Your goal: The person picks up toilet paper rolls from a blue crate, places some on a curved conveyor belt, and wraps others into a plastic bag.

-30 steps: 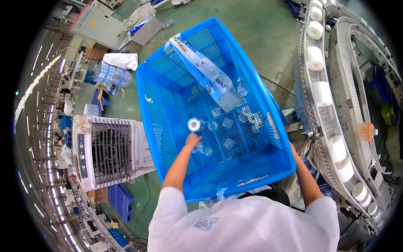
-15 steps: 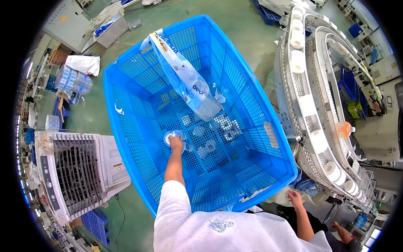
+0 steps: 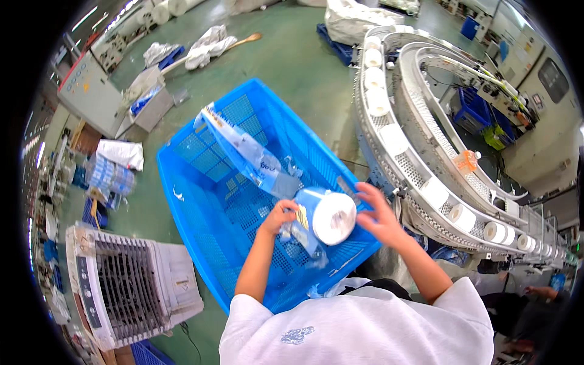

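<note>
A white paper roll (image 3: pixel 336 219), partly covered by a blue printed plastic wrapper (image 3: pixel 309 204), is raised over a large blue plastic basket (image 3: pixel 204 255). At its left, my left hand (image 3: pixel 280 217) is closed with the fingers on the wrapper's edge. Loose film hangs below the roll toward the basket's near end. My right hand (image 3: pixel 378 216) is at the roll's right side, fingers spread and slightly blurred, with no grip on it. A long blue and clear plastic bag (image 3: pixel 249 155) drapes from the basket's far left rim down inside.
To the right, a curved conveyor (image 3: pixel 389 118) carries several white rolls, and an orange-labelled bottle (image 3: pixel 467 161) stands by its inner track. An air cooler (image 3: pixel 131 286) stands at the left. Far left are a grey bin (image 3: pixel 152 109) and a control cabinet (image 3: pixel 91 91).
The left hand has lifted the wrapped roll up from the basket's bottom and to the right. My right hand has come from outside the basket to the roll's side. The view has shifted.
</note>
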Motion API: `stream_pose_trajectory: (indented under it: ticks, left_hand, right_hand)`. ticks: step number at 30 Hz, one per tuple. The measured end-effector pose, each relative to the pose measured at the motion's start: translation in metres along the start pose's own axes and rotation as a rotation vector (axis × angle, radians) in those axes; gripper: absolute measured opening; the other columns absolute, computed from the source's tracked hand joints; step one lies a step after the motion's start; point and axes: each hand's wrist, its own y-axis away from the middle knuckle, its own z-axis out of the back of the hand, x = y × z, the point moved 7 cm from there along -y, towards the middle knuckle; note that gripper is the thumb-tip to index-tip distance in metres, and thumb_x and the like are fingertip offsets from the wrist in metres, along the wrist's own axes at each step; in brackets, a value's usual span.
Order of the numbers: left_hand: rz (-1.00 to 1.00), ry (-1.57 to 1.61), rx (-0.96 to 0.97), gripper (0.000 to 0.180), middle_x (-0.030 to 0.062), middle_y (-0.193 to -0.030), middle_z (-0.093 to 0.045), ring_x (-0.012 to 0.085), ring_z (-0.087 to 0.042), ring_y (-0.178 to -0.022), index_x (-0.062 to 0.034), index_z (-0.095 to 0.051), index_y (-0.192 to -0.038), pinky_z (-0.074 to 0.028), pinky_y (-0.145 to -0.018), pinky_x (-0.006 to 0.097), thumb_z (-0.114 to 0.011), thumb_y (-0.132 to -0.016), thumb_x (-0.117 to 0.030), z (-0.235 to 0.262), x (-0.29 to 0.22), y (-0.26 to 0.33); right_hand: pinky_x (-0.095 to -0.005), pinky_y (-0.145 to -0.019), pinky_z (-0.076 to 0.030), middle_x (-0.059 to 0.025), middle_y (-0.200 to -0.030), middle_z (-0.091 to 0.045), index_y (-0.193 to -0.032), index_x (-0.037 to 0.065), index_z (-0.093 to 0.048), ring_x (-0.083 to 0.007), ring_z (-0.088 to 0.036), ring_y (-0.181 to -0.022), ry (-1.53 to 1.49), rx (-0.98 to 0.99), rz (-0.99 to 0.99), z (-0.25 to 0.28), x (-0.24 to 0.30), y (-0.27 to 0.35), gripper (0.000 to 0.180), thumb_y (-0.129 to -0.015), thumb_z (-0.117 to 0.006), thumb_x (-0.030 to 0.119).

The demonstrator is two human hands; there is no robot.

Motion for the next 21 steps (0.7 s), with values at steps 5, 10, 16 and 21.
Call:
stream_pose_trajectory:
  ticks: [5,10,16,21]
  left_hand:
    - [0.057,-0.040,-0.197,0.027,0.0075,-0.110,-0.056,0.0172,-0.052,-0.098,-0.0040,-0.062,-0.094,-0.040,-0.086,0.029,-0.070,-0.069,-0.006,-0.064,-0.010,0.038]
    - [-0.059,-0.658,-0.222,0.053,0.0170,-0.134,-0.037,0.0249,-0.039,-0.120,-0.0035,-0.046,-0.123,-0.030,-0.099,0.034,-0.066,-0.077,-0.020,-0.149,-0.039,0.027]
    - [-0.201,-0.724,-0.582,0.078,0.0208,-0.126,-0.043,0.0281,-0.046,-0.113,-0.0031,-0.028,-0.134,-0.037,-0.094,0.035,-0.072,-0.071,-0.019,-0.195,-0.023,0.031]
    - [-0.101,-0.792,-0.572,0.050,0.0153,-0.109,-0.056,0.0215,-0.054,-0.100,0.0004,-0.041,-0.123,-0.043,-0.086,0.031,-0.062,-0.080,-0.015,-0.187,-0.017,0.025]
  right_hand:
    - [-0.0319,-0.095,-0.036,-0.0125,-0.124,-0.046,-0.124,0.006,-0.042,-0.0218,-0.046,-0.112,0.078,0.235,0.059,-0.014,0.025,0.019,0.063,-0.065,-0.063,0.004]
    - [-0.0335,-0.084,-0.044,-0.0103,-0.111,-0.054,-0.113,0.010,-0.049,-0.0269,-0.056,-0.097,0.238,-0.082,0.011,0.024,-0.022,0.028,0.052,-0.063,-0.064,0.005]
    - [-0.0415,-0.077,-0.046,-0.0180,-0.110,-0.049,-0.119,0.007,-0.040,-0.0365,-0.055,-0.093,0.488,-0.183,0.132,-0.008,-0.022,0.030,0.049,-0.077,-0.061,0.022]
    - [-0.0434,-0.058,-0.048,-0.0178,-0.085,-0.056,-0.104,0.005,-0.044,-0.0337,-0.060,-0.072,0.809,0.040,0.250,-0.004,-0.028,0.027,0.028,-0.082,-0.052,0.020]
